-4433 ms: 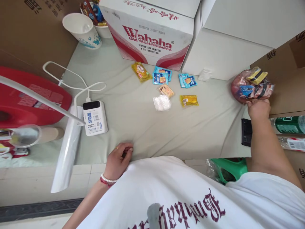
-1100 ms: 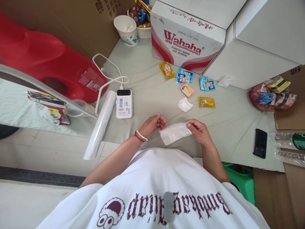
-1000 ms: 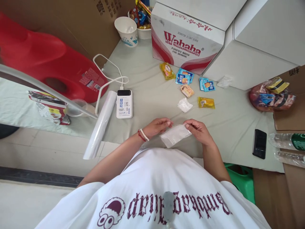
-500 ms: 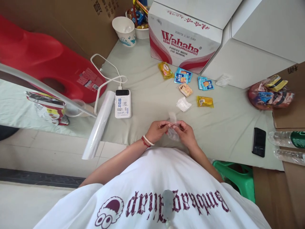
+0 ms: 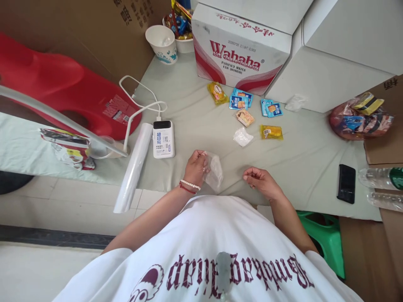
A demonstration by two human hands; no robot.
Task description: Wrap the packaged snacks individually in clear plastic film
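Note:
My left hand (image 5: 195, 167), with bracelets at its wrist, is closed on the upper left edge of a thin clear plastic bag (image 5: 215, 171). The bag hangs to the right of my fingers, over the near edge of the cloth-covered table. Apart from the bag, to its right, my right hand (image 5: 262, 182) has its fingers curled in and the thumb against them, and nothing shows in it. Farther back lie a crumpled clear wrapper (image 5: 242, 137), a small beige snack packet (image 5: 244, 118), a yellow snack packet (image 5: 271, 132) and several blue snack packets (image 5: 239, 101).
A white power bank (image 5: 163, 140) with a cable and a clear plastic roll (image 5: 134, 167) lie left. A Wahaha water carton (image 5: 241, 54) and a paper cup (image 5: 162, 46) stand behind. At the right are a black phone (image 5: 346, 183), a snack bowl (image 5: 348, 126) and plastic bottles (image 5: 380, 178).
My hands have parted. My left hand has moved left with the plastic bag, which now hangs spread out; my right hand has let go of it and moved right.

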